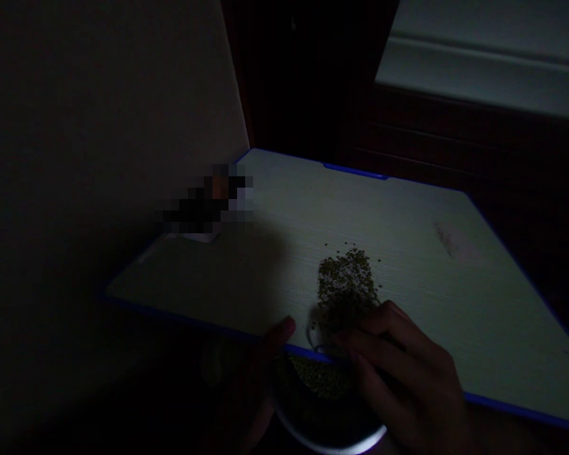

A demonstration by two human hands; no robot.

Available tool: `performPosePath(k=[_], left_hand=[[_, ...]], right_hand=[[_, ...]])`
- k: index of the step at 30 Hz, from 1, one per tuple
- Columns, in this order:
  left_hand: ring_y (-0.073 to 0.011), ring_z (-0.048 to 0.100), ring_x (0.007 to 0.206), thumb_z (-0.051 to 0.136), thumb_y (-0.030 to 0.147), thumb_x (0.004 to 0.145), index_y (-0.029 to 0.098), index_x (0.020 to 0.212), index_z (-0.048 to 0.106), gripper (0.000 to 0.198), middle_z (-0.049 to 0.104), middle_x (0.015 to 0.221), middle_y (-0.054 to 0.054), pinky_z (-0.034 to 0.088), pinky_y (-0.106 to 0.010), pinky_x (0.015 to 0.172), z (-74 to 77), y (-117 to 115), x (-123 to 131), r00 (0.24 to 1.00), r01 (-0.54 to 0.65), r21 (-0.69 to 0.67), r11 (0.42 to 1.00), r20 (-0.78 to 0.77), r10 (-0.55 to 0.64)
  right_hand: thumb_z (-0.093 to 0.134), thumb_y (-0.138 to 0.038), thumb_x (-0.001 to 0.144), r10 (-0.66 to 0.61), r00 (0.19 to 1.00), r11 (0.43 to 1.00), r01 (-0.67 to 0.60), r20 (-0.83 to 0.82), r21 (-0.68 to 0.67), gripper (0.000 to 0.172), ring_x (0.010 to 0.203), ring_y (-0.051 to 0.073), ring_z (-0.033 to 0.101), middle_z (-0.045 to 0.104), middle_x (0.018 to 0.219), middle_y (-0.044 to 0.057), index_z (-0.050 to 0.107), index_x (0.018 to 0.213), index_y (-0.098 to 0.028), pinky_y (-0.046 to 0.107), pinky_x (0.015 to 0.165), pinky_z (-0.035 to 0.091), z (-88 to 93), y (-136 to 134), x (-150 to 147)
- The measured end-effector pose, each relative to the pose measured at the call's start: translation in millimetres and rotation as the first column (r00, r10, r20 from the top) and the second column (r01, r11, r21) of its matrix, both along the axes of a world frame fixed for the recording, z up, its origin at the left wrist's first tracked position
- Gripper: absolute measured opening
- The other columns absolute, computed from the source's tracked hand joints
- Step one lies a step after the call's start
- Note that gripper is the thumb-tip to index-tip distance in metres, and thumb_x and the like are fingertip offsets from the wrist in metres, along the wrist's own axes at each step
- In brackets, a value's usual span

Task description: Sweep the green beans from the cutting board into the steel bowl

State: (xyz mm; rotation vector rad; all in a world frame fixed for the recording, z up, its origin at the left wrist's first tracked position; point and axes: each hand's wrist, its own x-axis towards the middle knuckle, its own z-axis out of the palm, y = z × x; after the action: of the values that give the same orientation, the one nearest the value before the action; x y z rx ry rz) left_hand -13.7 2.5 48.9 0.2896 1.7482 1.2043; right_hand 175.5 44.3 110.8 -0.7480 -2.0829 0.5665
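A loose pile of small green grains [346, 278], which look like mung beans, lies on a pale board [284, 208] with a blue rim. My right hand [408, 366] is at the near side of the pile, fingers bent and drawn together, their tips down among the grains. Below the board's near edge is a round metal bowl [334, 436] holding more such grains. My left hand [260, 373] is beside the bowl, its thumb up over the blue rim; its other fingers are in shadow and seem to be round the bowl.
Toward the board's left edge lies a dark, blurred-out object [203, 205] on something pale. A faint mark [448, 240] shows on the right part of the board. A plain wall [99, 95] stands at the left, and dark wood lies behind. The light is very dim.
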Motion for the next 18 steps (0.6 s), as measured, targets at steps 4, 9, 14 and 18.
performPosePath(k=[4,9,14,18], left_hand=[[-0.0336,0.043,0.154,0.086,0.045,0.070,0.033,0.069,0.076,0.016,0.084,0.109,-0.001,0.025,-0.046,0.131,4.5,4,1,0.983,-0.071,-0.024,0.997,0.168,0.074],[-0.0393,0.071,0.124,0.080,0.037,0.070,0.030,0.078,0.079,0.010,0.084,0.106,-0.005,0.049,-0.055,0.117,8.9,2,-3,0.962,0.005,-0.044,0.999,0.273,0.008],[-0.0406,0.071,0.123,0.081,0.049,0.070,0.028,0.096,0.081,0.033,0.083,0.108,-0.008,0.057,-0.053,0.107,-9.9,-11,-4,0.994,0.089,0.052,0.995,0.063,-0.092],[-0.0418,0.069,0.126,0.079,0.055,0.074,0.030,0.113,0.081,0.046,0.082,0.114,-0.009,0.058,-0.053,0.105,-36.2,-19,-11,0.989,0.132,0.083,0.988,-0.083,-0.125]], right_hand=[[0.060,-0.004,0.096,-0.025,1.000,1.000,0.025,-0.008,0.014,0.023,0.082,0.013,0.061,0.066,0.089,0.002,0.074,0.108,-0.018,0.025,0.065,0.053,5.7,2,-2],[0.061,-0.005,0.095,-0.034,0.999,0.998,0.034,-0.007,0.049,0.020,0.076,0.013,0.063,0.068,0.084,0.003,0.075,0.102,-0.017,0.024,0.060,0.054,11.5,4,-3],[0.061,-0.006,0.094,-0.044,0.999,0.998,0.044,-0.010,0.051,0.020,0.074,0.014,0.065,0.069,0.084,0.004,0.075,0.101,-0.018,0.025,0.057,0.055,11.7,4,-3],[0.061,-0.006,0.096,-0.152,0.988,0.987,0.153,-0.027,0.043,0.021,0.077,0.014,0.067,0.071,0.087,0.004,0.075,0.105,-0.020,0.025,0.060,0.057,8.3,2,5]])
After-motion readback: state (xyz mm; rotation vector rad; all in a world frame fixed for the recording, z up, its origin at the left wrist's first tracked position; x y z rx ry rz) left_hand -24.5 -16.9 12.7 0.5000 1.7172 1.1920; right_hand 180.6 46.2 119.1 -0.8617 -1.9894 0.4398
